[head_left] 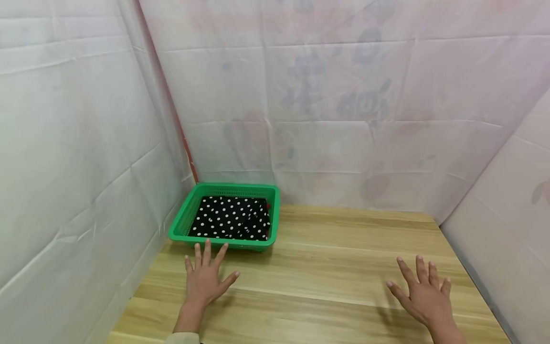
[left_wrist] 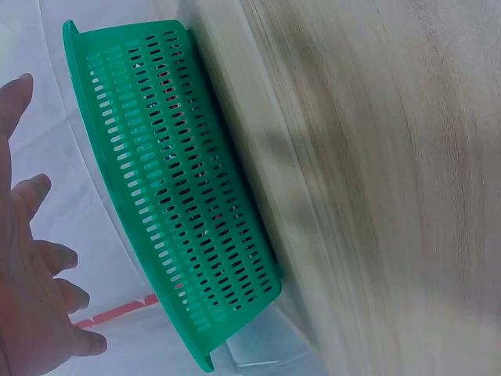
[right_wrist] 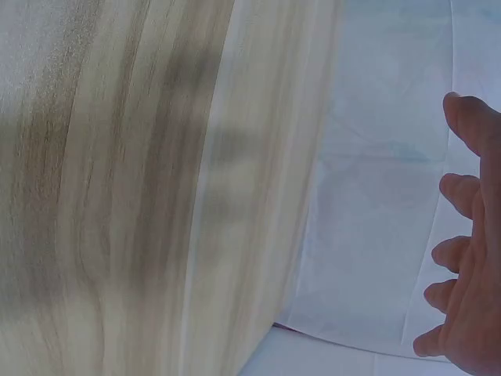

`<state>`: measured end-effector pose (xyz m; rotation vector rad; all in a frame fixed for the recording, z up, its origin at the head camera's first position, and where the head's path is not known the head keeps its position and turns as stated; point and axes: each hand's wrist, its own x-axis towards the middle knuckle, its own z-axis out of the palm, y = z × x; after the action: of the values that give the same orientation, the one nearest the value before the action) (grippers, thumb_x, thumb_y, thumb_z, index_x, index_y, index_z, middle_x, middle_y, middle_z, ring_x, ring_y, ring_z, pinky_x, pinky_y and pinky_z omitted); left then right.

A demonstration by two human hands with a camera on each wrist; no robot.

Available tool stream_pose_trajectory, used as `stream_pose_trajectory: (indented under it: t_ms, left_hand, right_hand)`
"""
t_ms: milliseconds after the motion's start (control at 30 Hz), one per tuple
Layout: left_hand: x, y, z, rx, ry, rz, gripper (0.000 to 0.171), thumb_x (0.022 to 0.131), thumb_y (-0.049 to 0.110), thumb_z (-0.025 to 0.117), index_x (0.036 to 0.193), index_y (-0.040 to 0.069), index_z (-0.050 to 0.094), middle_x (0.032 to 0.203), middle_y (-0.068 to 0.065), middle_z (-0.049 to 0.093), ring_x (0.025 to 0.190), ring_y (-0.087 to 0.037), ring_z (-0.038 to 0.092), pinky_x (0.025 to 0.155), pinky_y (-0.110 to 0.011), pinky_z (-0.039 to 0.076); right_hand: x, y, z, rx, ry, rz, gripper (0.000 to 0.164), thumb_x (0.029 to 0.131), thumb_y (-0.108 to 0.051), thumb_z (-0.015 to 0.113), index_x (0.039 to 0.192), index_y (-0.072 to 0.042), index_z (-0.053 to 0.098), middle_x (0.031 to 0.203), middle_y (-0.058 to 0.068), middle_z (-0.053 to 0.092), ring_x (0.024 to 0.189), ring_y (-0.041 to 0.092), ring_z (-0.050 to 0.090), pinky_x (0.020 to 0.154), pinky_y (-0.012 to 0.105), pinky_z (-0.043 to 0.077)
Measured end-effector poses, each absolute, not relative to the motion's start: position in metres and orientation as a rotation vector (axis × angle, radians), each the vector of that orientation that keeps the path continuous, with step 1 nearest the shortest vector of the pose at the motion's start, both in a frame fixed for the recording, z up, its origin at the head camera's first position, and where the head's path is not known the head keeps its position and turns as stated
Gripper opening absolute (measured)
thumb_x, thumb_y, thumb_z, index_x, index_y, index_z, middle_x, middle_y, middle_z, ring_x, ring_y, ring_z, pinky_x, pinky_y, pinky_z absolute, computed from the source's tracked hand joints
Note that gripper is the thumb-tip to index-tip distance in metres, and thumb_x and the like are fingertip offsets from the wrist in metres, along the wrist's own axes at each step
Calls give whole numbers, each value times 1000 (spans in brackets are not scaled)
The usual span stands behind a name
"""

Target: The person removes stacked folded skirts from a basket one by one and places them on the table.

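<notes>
A green plastic basket [head_left: 275,224] stands at the far left of the wooden table, its slotted side [left_wrist: 176,180] showing in the left wrist view. Inside lies folded black cloth with white dots [head_left: 229,217]; a bit of red shows at its right edge. My left hand [head_left: 204,282] hovers palm down just in front of the basket, fingers spread, holding nothing. Over the right part of the table my right hand [head_left: 427,298] is also spread palm down, with nothing in it. In the right wrist view its fingers [right_wrist: 454,254] are apart above the tabletop.
The light wood table [head_left: 326,267] reaches back to a pale printed sheet [head_left: 335,110]. White sheeting also hangs along the left side [head_left: 81,157] and the right side [head_left: 511,215]. A red strip [head_left: 172,105] runs down the back left corner behind the basket.
</notes>
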<state>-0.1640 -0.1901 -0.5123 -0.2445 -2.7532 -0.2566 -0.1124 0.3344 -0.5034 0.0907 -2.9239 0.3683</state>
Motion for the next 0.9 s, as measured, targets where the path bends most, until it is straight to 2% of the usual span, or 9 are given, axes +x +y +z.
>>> stream_pose_trajectory:
  t_ms: [133,233,333,433,500,567,667,767,900]
  left_hand:
    - [-163,-191,-510,-235,-2780,-246,81,77,69,53,143,23,39,148,-25,20,132,-49,12,97,-70,6]
    - [-162,-190,-510,-230,-2780,-259,81,77,69,53,143,24,38,147,-25,20,132,-50,14,97,-71,6]
    - [-161,-189,-511,-220,-2772,-364,81,78,66,56,143,20,38,146,-26,22,130,-50,19,96,-70,13]
    - [-160,-188,-512,-168,-2720,-629,76,79,58,63,139,15,44,142,-25,33,122,-48,35,92,-67,29]
    - [-159,-187,-513,-113,-2626,-899,67,79,47,69,133,12,51,134,-20,46,114,-43,47,88,-61,37]
    - [-158,-185,-514,-56,-2498,-1158,57,78,35,75,126,10,57,122,-15,57,104,-36,56,84,-56,42]
    - [-156,-182,-516,-3,-2343,-1416,48,76,22,78,120,9,62,111,-9,64,99,-27,60,84,-52,43]
    - [-154,-182,-517,16,-2313,-1506,50,76,20,78,121,9,61,111,-8,63,101,-26,59,83,-51,41]
    - [-152,-184,-517,67,-2369,-1564,57,76,25,78,127,11,57,121,-10,59,108,-29,54,88,-51,38]
  right_hand:
    - [-114,334,-502,86,-2939,360,75,92,-52,46,150,-18,14,145,34,6,129,54,-10,87,76,-8]
    - [-117,337,-502,84,-2934,414,76,92,-51,49,150,-14,15,144,37,7,127,58,-3,86,78,-2]
    - [-122,339,-500,82,-2911,577,77,91,-45,54,147,-5,18,139,42,11,120,65,12,83,78,13]
    - [-125,337,-497,94,-2814,847,72,90,-32,61,143,4,26,134,43,25,111,63,32,77,73,30]
    - [-125,333,-497,78,-2713,1087,64,91,-24,61,141,4,32,131,33,40,111,47,48,79,59,44]
    - [-124,329,-499,80,-2548,1368,55,91,-14,61,138,3,39,124,18,55,104,25,59,79,40,51]
    - [-122,324,-504,80,-2280,1752,47,91,-3,58,136,0,44,113,-2,62,95,3,60,75,17,49]
    - [-121,321,-508,114,-2117,1930,47,90,3,57,135,0,45,112,-7,62,96,4,60,77,16,48]
    - [-117,320,-507,79,-2129,1937,48,90,1,57,137,-2,44,113,-9,61,97,3,59,77,16,47]
